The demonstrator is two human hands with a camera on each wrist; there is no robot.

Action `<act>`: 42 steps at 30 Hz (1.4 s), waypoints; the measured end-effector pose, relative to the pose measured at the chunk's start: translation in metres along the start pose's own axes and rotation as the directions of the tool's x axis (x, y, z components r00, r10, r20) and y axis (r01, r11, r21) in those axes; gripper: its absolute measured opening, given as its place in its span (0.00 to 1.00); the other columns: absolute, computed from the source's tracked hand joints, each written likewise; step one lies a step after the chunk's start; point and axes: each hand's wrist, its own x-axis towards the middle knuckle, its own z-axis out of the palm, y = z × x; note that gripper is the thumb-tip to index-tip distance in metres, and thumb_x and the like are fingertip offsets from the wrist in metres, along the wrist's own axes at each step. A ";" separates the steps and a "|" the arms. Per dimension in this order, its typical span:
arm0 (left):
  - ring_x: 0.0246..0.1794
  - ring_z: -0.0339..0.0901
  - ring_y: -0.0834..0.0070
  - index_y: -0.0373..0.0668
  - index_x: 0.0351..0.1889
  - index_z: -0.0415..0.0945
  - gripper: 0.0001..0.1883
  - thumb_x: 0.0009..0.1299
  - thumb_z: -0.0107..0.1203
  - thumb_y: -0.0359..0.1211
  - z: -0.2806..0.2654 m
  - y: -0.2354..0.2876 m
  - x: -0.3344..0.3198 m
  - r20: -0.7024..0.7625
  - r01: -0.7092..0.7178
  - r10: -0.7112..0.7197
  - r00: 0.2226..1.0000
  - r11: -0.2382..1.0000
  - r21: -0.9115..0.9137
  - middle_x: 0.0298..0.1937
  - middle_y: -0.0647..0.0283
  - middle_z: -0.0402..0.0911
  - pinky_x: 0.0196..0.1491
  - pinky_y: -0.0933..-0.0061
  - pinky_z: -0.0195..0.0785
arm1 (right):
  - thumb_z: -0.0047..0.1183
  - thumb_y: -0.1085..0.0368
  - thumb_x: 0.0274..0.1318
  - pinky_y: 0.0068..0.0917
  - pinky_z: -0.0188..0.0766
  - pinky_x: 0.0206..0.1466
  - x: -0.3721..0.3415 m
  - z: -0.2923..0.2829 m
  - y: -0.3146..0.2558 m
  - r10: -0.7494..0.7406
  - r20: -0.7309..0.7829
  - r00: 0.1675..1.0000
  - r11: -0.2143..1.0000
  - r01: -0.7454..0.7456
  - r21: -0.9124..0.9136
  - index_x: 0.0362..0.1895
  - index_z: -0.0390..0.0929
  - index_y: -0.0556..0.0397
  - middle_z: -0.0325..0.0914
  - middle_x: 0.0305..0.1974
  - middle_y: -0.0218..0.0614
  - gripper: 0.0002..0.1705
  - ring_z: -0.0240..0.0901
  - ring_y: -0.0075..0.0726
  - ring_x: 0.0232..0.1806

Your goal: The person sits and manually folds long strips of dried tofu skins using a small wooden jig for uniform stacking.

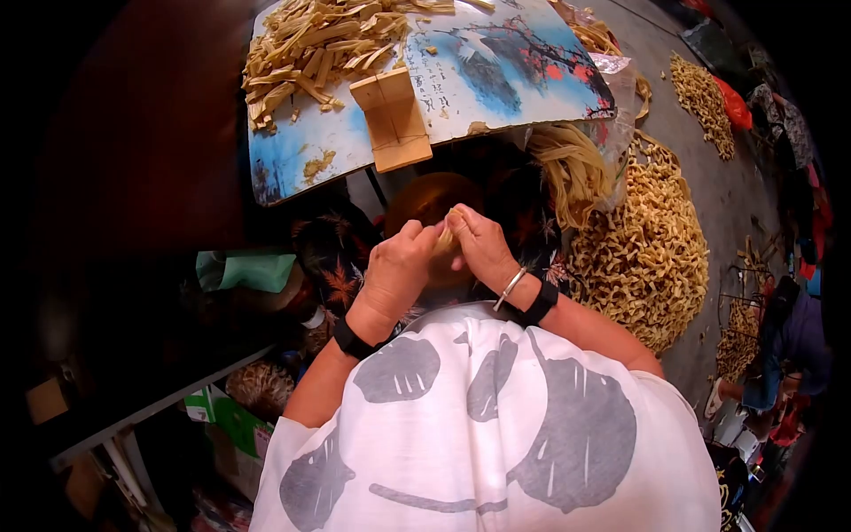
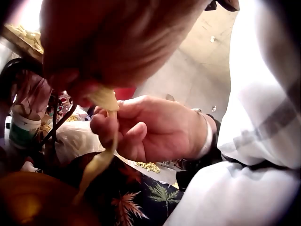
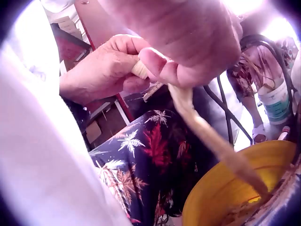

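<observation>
Left hand [image 1: 390,270] and right hand [image 1: 485,251] pinch 1 pale ribbon-like strip [image 3: 203,127], its tail slanting below them toward a yellow basin [image 3: 209,186].

Seeing a wooden stand [image 1: 390,124] jutting over the near edge of the painted tabletop [image 1: 532,111], and red blossoms [image 1: 554,72] running toward its right edge. Noticing a pale green plastic bag [image 1: 253,271] below the near left corner, and a green carton [image 1: 232,443] beside the metal-edged shelf [image 1: 168,405]. Spotting a red plastic bag [image 1: 732,105] on the grey floor [image 1: 752,173], well apart from the tabletop's right edge. Also glimpsing a white bucket [image 3: 274,101] with a green band.
</observation>
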 end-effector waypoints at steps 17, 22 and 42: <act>0.35 0.77 0.63 0.34 0.50 0.77 0.15 0.65 0.52 0.19 0.006 -0.007 0.000 -0.160 0.099 -0.174 0.972 0.913 -0.395 0.37 0.53 0.74 0.40 0.71 0.72 | 0.48 0.58 0.70 0.20 0.73 0.43 0.005 0.000 0.007 0.091 0.280 0.956 0.962 -0.157 0.225 0.40 0.79 0.52 0.78 0.38 0.29 0.13 0.74 0.20 0.39; 0.31 0.78 0.62 0.35 0.42 0.75 0.06 0.68 0.56 0.25 0.006 -0.006 -0.005 -0.188 0.279 -0.438 0.879 0.793 -0.542 0.33 0.54 0.78 0.36 0.68 0.72 | 0.47 0.57 0.71 0.18 0.76 0.42 0.007 0.001 0.001 0.179 0.302 0.936 0.830 -0.309 0.464 0.44 0.77 0.49 0.76 0.40 0.24 0.11 0.74 0.17 0.41; 0.51 0.78 0.76 0.40 0.57 0.73 0.14 0.76 0.54 0.33 0.023 -0.007 -0.008 0.310 0.245 -0.439 0.843 -0.199 -0.949 0.52 0.63 0.80 0.57 0.71 0.73 | 0.55 0.66 0.61 0.33 0.74 0.33 -0.002 0.013 -0.008 -0.354 0.007 0.935 0.872 0.333 -0.358 0.38 0.77 0.57 0.80 0.34 0.43 0.07 0.78 0.46 0.30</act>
